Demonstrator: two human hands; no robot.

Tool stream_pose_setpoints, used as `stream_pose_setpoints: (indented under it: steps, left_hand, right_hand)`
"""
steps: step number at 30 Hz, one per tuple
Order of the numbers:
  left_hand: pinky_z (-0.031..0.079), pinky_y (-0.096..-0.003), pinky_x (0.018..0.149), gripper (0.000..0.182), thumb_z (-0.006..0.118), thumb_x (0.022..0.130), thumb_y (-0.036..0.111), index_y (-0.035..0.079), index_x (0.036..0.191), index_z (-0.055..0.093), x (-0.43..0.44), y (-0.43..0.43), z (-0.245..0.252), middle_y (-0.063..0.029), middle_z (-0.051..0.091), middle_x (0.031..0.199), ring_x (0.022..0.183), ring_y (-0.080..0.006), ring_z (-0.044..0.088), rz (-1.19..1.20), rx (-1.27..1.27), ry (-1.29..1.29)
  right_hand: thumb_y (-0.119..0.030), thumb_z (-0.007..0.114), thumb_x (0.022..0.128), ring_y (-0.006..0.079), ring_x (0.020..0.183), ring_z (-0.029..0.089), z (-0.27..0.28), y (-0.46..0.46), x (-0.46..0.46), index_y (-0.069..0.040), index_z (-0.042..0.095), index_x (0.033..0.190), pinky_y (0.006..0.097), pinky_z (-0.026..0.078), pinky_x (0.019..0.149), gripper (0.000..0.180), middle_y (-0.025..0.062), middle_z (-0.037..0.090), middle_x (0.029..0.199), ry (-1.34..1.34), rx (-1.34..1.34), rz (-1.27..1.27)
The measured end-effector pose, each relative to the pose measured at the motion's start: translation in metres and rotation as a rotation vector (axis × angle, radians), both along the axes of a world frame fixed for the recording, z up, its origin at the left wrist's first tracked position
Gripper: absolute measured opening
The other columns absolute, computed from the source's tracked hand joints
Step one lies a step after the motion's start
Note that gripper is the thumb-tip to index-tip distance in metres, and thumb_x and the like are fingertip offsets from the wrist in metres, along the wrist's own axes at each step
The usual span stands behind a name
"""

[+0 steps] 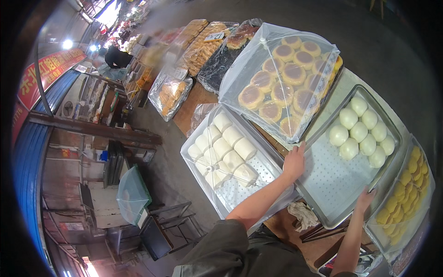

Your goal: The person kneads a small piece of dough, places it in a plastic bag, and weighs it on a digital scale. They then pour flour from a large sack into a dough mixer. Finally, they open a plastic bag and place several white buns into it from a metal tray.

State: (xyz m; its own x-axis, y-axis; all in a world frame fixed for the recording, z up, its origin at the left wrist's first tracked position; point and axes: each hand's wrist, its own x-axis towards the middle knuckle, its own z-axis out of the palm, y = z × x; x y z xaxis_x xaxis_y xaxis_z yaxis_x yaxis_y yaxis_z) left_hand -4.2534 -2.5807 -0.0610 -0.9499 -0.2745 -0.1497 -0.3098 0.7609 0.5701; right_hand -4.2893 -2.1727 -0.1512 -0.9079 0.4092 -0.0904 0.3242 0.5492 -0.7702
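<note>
A perforated metal tray (322, 176) lies before me, with round white steamed buns (359, 131) grouped in its far part. My left hand (295, 162) is at the tray's left rim, close to the corner of a mesh food cover (277, 86) over round cakes with brown tops. My right hand (365, 199) grips the tray's right rim, near a covered tray of yellow buns (405, 194). Under my left forearm, a second mesh cover stands over cylindrical white steamed rolls (221, 149). Whether my left fingers close on the rim cannot be told.
Plastic-wrapped baked goods (206, 45) and a foil-coloured tray of pastries (171, 95) lie farther off. A crumpled cloth (303, 215) is beside the near end of the metal tray. A metal-framed stand (155, 239) is at left; a person (117, 57) bends over another stall.
</note>
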Motion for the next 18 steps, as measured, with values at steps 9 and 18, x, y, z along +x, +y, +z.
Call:
stream_pose_setpoints:
  steps: [9,18]
  left_hand:
    - [0.048,-0.0508,0.095,0.047,0.058,0.089,0.001,-0.001,0.135,0.054,-0.019,0.007,-0.012,-0.0261,0.062,0.116,0.108,-0.0450,0.058,0.156,0.071,0.159]
    - [0.049,-0.0488,0.098,0.044,0.061,0.089,0.003,0.000,0.132,0.059,-0.019,0.011,-0.002,-0.0267,0.064,0.118,0.111,-0.0458,0.059,0.178,0.089,0.182]
  right_hand:
    - [-0.015,0.055,0.095,0.0438,0.125,0.053,-0.015,0.012,-0.024,0.016,0.050,0.134,0.0434,0.038,0.109,0.050,0.0339,0.056,0.133,-0.039,-0.007,0.013]
    - [-0.017,0.059,0.095,0.0412,0.116,0.058,-0.034,0.018,-0.036,0.013,0.052,0.129,0.0421,0.042,0.103,0.045,0.0297,0.059,0.127,0.041,-0.077,0.041]
